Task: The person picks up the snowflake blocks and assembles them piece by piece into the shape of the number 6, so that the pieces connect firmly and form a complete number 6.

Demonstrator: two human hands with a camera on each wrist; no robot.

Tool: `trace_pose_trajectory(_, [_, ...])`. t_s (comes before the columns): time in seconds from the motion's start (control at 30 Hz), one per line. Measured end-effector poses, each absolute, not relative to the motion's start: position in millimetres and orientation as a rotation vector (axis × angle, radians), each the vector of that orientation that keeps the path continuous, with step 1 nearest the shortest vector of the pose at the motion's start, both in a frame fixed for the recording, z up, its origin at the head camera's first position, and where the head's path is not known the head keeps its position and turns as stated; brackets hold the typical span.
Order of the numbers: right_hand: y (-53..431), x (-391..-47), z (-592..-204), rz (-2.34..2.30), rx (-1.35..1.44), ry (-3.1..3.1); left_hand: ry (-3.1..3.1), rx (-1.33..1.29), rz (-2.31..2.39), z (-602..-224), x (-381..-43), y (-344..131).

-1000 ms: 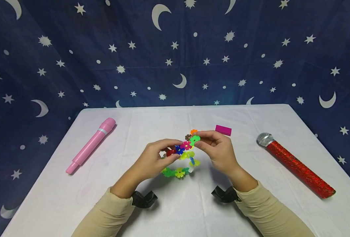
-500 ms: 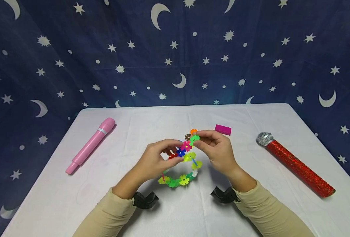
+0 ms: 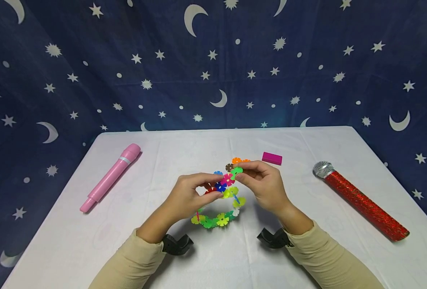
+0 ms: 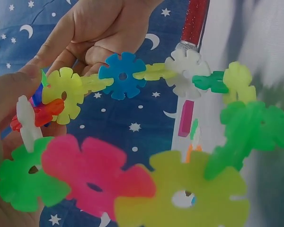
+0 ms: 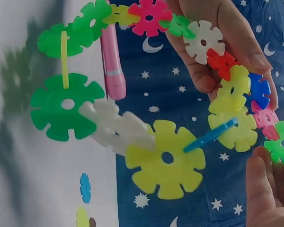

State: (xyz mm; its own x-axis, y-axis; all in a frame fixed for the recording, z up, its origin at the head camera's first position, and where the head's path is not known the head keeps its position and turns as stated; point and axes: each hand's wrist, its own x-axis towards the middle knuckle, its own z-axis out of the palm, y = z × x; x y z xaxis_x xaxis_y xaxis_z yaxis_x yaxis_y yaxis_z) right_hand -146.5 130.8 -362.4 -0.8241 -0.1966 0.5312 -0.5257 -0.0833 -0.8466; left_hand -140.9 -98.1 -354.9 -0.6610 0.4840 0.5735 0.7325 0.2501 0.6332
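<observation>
plastic flower chain (image 3: 222,219) looped below grip; left hand (image 3: 189,195) pinches it, right hand (image 3: 264,183) green disc (image 3: 236,173); loose discs (image 3: 236,160) beyond, seemingly left.

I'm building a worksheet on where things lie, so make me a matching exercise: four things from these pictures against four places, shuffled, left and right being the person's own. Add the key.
Things
1. Pink microphone
2. Flower chain
3. Magenta block
4. Red microphone

Places
A. On the table, just beyond the right hand
B. On the table, well to the right of both hands
C. On the table, to the left of the left hand
D. Between the fingers of both hands

Pairs: 1-C, 2-D, 3-A, 4-B
</observation>
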Motion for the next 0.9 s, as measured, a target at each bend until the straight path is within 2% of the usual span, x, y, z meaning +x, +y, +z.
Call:
trace_pose_trajectory(0.63, [133, -149, -361, 2.078, 0.864, -1.956, -2.411, -1.077, -1.487, -353, -142, -97])
trace_pose_trajectory(0.9, [143, -154, -354, 1.927, 0.800, -2.569, -2.280, -0.789, -1.825, -352, -143, -99])
